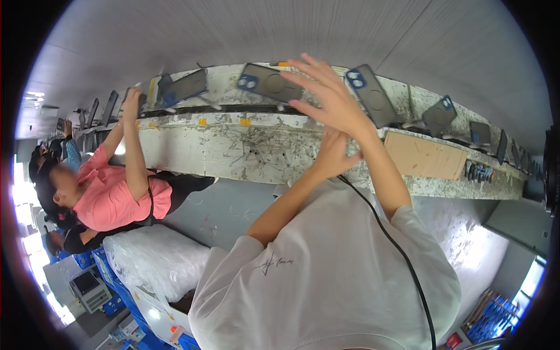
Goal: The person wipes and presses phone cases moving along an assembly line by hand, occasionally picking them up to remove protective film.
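Observation:
My right hand [329,96] reaches over the conveyor line with its fingers spread, holding nothing that I can see. Its fingertips overlap the right end of a dark, see-through phone case [268,84] with a blue camera surround and a ring on its back; whether they touch it cannot be told. Just right of that hand a similar phone case [371,96] leans at a slant. My left hand [336,156] is lower, beside my right wrist, thumb stretched out to the right. Its fingers are partly hidden behind the right wrist, and nothing shows in it.
More phone cases [438,116] stand along the line to both sides. A worn white bench [224,149] runs in front, with a cardboard sheet [423,156] at right. At left a co-worker in a pink shirt [119,198] handles an item. Behind lies a plastic-wrapped bundle [154,256]. A black cable [402,256] hangs over my shirt.

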`<state>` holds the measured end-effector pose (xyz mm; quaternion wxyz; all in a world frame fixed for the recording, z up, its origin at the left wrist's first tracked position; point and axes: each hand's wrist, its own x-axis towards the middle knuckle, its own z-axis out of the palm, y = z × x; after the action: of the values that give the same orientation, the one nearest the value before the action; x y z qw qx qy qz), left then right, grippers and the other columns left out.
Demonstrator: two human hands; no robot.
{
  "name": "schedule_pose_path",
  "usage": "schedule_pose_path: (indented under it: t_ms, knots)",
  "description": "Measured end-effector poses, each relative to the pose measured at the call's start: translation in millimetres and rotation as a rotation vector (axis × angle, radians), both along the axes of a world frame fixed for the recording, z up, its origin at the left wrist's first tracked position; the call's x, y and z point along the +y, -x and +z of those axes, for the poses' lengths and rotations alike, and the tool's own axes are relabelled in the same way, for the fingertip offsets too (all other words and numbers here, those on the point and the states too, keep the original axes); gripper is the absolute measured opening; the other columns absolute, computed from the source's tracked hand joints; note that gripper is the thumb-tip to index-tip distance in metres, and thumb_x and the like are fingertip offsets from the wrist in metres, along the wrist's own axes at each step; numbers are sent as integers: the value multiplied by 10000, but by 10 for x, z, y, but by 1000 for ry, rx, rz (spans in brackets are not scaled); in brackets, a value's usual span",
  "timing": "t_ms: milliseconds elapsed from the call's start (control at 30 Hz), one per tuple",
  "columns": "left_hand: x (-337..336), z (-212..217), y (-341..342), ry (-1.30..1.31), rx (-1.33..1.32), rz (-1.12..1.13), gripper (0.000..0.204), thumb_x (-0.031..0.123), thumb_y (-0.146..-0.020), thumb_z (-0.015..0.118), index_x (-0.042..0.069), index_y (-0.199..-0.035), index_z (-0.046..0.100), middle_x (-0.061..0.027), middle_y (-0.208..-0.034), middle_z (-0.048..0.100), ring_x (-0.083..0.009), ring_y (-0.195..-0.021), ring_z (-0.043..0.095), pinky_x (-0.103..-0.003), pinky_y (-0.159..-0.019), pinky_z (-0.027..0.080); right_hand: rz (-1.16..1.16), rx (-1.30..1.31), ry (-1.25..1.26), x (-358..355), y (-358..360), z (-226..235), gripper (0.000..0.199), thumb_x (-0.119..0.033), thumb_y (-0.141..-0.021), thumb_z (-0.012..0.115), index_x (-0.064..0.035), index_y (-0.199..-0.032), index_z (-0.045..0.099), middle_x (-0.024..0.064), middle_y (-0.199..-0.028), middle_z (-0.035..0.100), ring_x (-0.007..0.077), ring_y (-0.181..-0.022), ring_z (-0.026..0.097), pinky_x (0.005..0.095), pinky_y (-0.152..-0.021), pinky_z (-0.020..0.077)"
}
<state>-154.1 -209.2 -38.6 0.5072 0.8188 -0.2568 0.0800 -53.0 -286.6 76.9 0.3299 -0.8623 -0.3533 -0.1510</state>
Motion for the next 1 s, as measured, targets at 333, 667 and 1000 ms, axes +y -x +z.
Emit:
schedule_pose_path:
  t_ms: [333, 667, 1000]
  knots:
    - [1387, 276, -138, 93, -101, 538, 63, 96, -954, 826, 56, -1000, 806, -150, -1143, 816, -365, -1099, 748, -462, -972, 571, -821, 206, 408, 275, -263, -798, 958, -872, -1019, 448, -196, -1697, 496, 211, -1717, 503, 539, -1642, 320, 944, -1180, 23]
    - [855, 211, -1225, -546, -324, 677, 660, 680, -1036, 637, 246, -1524, 732, -258, -1612, 598, -581, -1575, 401, -826, -1274, 141, -905, 82, 398, -1229, -9, -827, 836, -815, -998, 582, -248, -1610, 629, 164, -1701, 545, 496, -1638, 360, 862, -1259, 46]
    - [206, -124, -218, -199, -220, 18, 637, 418, -1063, 637, 174, -1646, 561, -226, -1725, 475, -433, -1652, 340, -751, -1312, 132, -245, -24, -137, 322, -118, -125, 550, -385, -1022, 775, -126, -1499, 688, 189, -1624, 602, 523, -1533, 497, 586, -1256, 416]
